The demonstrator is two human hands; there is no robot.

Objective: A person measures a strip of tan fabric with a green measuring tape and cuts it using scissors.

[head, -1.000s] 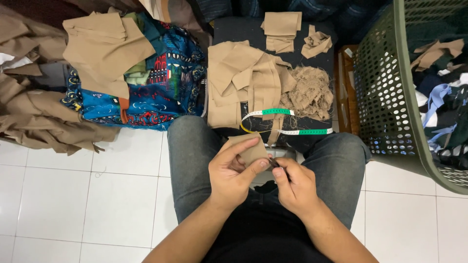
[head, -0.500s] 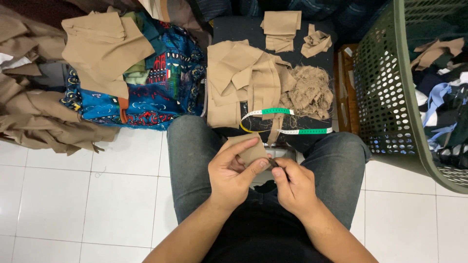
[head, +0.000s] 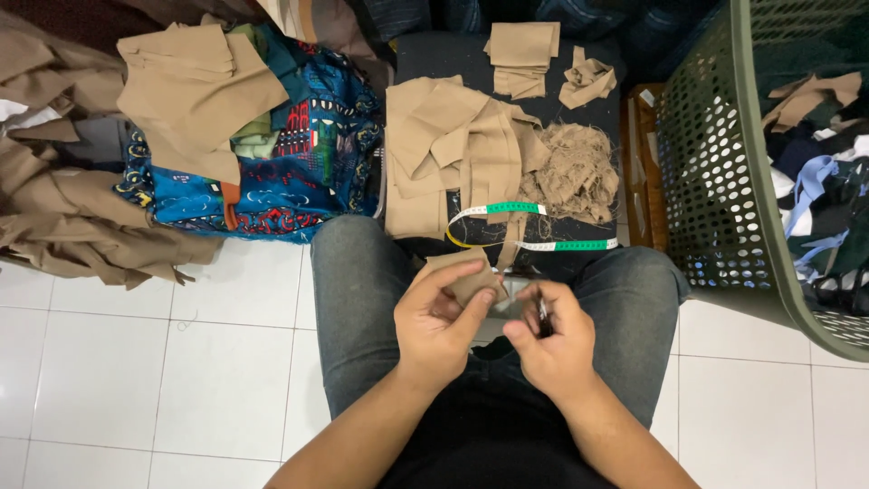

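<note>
Now, lower centre of frame, both hands meet over the lap.
Left hand: closed on a small tan fabric piece, thumb on top, fingers curled under it.
Right hand: fingers pinched shut round a small dark tool, too small to tell what kind; it touches the fabric's right edge.
Fabric piece: centre frame, just above the knees, betw. both hands, held up off the lap.
Legs: grey jeans, person seated, knees pointing to top of frame.
Measuring tape: white w/ green sections, looped just above the hands, lying across the tan stack.
Tan cut pieces: stacked upper centre on a dark surface; frayed scrap heap just right of them.
Folded tan pieces: top centre, w/ a crumpled bit beside.
Blue patterned cloth: upper left, tan fabric draped on it.
Tan garments: heaped at far left edge.
Green basket: right side, perforated wall, mixed scraps inside.
Floor: white tiles, lower left & right.
</note>
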